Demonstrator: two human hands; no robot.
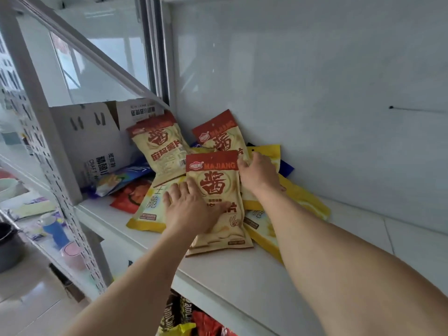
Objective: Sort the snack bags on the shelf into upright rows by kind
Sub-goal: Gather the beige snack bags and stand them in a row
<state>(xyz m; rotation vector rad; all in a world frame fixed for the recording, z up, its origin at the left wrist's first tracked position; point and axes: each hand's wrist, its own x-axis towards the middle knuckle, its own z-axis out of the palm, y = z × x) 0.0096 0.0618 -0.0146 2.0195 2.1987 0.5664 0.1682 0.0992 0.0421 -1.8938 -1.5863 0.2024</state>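
On the white shelf (242,275) lies a heap of snack bags. A beige bag with a red top marked MAJIANG (218,190) stands at the front; my left hand (191,209) grips its left edge and my right hand (259,173) holds its upper right corner. Two more beige MAJIANG bags lean behind, one at the left (160,149) and one against the wall (218,134). Yellow bags lie flat under them, one at the left (148,212) and others at the right (300,197). A red bag (131,197) and a blue bag (121,178) lie at the far left.
A white cardboard box (94,139) stands at the shelf's left end beside the grey upright post (41,112). The white back wall (315,93) runs behind the bags. More snack bags (184,318) show on the shelf below. Cups and a pot sit on a surface at lower left.
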